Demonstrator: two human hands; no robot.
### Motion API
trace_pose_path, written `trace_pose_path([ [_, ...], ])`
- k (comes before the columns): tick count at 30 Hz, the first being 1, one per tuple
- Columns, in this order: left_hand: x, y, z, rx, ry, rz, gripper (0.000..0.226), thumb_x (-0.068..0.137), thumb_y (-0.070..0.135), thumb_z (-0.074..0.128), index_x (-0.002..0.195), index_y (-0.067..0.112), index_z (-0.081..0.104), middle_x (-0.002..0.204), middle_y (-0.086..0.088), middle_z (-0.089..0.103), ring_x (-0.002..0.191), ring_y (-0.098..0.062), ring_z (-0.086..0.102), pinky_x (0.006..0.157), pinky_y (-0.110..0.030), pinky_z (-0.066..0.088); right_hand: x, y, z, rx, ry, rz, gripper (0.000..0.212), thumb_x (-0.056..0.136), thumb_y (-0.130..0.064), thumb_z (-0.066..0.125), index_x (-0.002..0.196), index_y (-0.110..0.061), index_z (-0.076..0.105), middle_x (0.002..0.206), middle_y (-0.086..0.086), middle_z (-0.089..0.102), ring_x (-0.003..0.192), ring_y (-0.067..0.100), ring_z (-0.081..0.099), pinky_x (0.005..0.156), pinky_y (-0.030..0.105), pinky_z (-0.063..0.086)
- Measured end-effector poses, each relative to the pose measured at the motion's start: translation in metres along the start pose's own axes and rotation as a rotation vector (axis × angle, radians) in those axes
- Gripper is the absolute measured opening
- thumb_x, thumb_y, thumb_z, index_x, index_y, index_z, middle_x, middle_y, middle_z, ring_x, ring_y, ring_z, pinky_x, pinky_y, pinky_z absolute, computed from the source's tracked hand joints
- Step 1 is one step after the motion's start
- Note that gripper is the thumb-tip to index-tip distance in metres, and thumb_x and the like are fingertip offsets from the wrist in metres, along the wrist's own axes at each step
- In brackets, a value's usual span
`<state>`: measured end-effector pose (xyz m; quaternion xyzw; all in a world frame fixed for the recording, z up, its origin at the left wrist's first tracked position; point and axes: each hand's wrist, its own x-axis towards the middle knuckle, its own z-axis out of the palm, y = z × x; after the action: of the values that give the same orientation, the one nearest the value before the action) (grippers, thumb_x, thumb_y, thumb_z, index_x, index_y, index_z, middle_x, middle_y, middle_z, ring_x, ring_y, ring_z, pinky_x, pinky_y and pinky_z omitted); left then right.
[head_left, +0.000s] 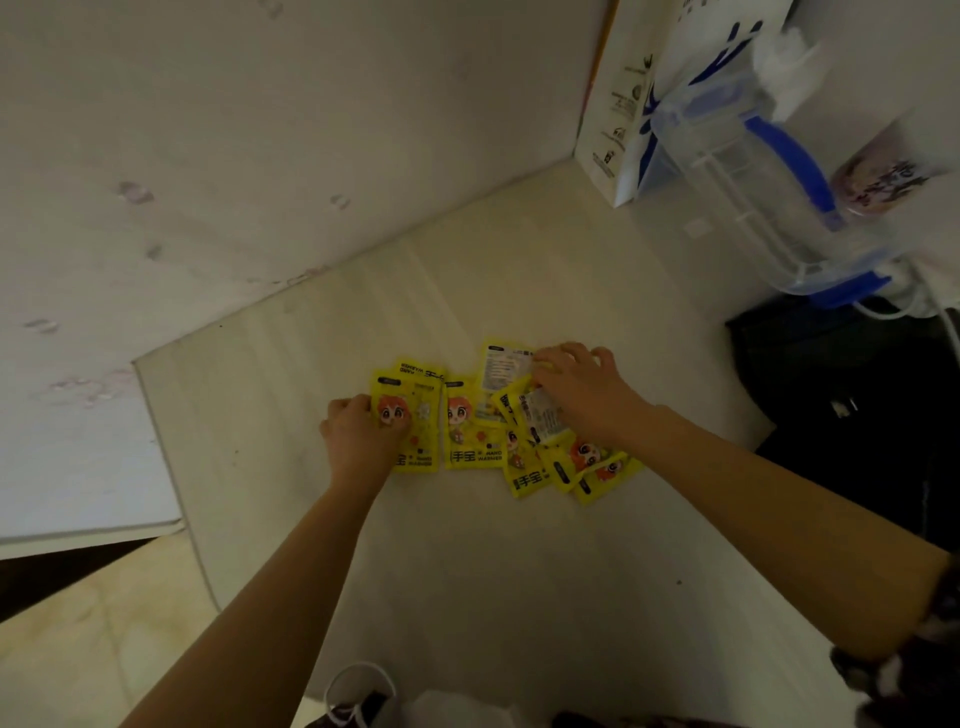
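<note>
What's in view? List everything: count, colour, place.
hand-warmer packets: about nine, overlapping, yellow, mid-table
table: one, pale wood, under everything
paper bag: one, white with blue print, far right corner
jug: one, clear with blue handle, beside the bag
dark object: one, black, table's right side; kind unclear
wall: one, white with marks, behind the table
left grip: one, bare hand, holding the leftmost packet
right grip: one, bare hand, fingers curled on the right heap of packets

Yellow packets read "手宝" and "HAND WARMER".
</note>
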<state>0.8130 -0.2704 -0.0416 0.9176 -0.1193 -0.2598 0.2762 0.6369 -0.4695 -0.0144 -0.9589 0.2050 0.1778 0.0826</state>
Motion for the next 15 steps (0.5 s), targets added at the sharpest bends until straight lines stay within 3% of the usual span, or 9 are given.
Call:
trace_pose_path([
  [3, 0.004, 0.002, 0.004, 0.141, -0.03, 0.033, 0.034, 0.077, 0.033, 0.07, 0.097, 0.007, 0.064, 0.116, -0.013, 0.056, 0.115, -0.032, 0.044, 0.087, -0.033, 0.034, 0.002, -0.001, 0.003, -0.003, -0.052, 0.006, 0.056, 0.086, 0.003, 0.051, 0.136, -0.017, 0.037, 0.149, 0.005, 0.031, 0.143, 0.029, 0.017, 0.112, 0.055, 0.016],
  [8, 0.001, 0.008, 0.006, 0.07, -0.05, 0.002, 0.031, 0.074, 0.032, 0.072, 0.089, 0.008, 0.06, 0.096, -0.014, 0.062, 0.099, -0.035, 0.055, 0.083, -0.047, 0.051, 0.0, -0.002, 0.0, -0.007, 0.012, 0.011, 0.054, 0.083, 0.003, 0.052, 0.131, -0.017, 0.037, 0.137, 0.007, 0.041, 0.136, 0.027, 0.028, 0.109, 0.051, 0.02],
  [12, 0.001, 0.013, 0.005, 0.001, -0.02, -0.013, 0.027, 0.072, 0.024, 0.074, 0.087, 0.006, 0.06, 0.095, -0.017, 0.061, 0.085, -0.032, 0.06, 0.07, -0.039, 0.05, 0.001, -0.001, -0.004, 0.012, 0.023, 0.025, 0.062, 0.081, 0.001, 0.057, 0.135, -0.02, 0.034, 0.13, 0.007, 0.042, 0.129, 0.026, 0.035, 0.109, 0.052, 0.018],
  [15, 0.001, 0.013, 0.002, -0.073, 0.015, -0.014, 0.024, 0.074, 0.02, 0.072, 0.086, 0.006, 0.058, 0.096, -0.017, 0.061, 0.083, -0.031, 0.06, 0.065, -0.037, 0.048, 0.0, 0.005, -0.005, -0.016, 0.036, 0.035, 0.049, 0.084, -0.007, 0.058, 0.129, -0.021, 0.043, 0.124, 0.006, 0.042, 0.12, 0.027, 0.042, 0.107, 0.055, 0.019],
])
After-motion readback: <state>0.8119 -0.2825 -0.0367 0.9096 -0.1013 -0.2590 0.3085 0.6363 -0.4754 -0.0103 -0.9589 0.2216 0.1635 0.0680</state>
